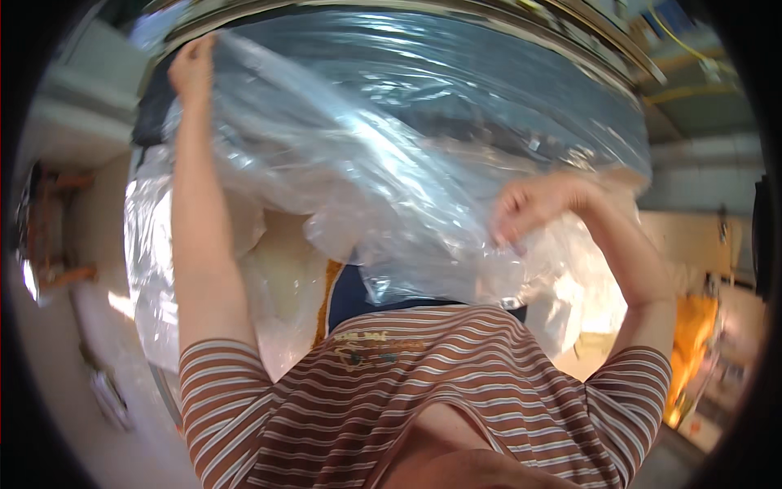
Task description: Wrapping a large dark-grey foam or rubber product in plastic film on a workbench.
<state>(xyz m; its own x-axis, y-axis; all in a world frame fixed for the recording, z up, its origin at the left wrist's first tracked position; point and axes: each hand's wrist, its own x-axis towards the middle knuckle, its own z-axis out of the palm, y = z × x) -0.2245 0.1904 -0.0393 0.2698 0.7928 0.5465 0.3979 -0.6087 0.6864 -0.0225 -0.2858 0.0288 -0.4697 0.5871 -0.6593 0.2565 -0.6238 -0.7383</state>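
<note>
A large sheet of clear plastic film (383, 147) lies in shiny folds over a wide dark grey surface (326, 33) and hangs down in front of my body. At the far left corner, my left hand (192, 69) is closed on the film's edge with the arm stretched out. My right hand (538, 208), bent back nearer my body and slightly blurred, is closed on another part of the film. Between the two hands a bright fold runs taut on a diagonal. What lies beneath the dark surface is hidden.
Loose film (151, 261) hangs at the left, down toward the floor. An orange-framed object (69, 228) stands farther left. At the right are an orange cloth-like item (692, 342) and a light board (688, 244). Long rails (603, 45) run along the far edge.
</note>
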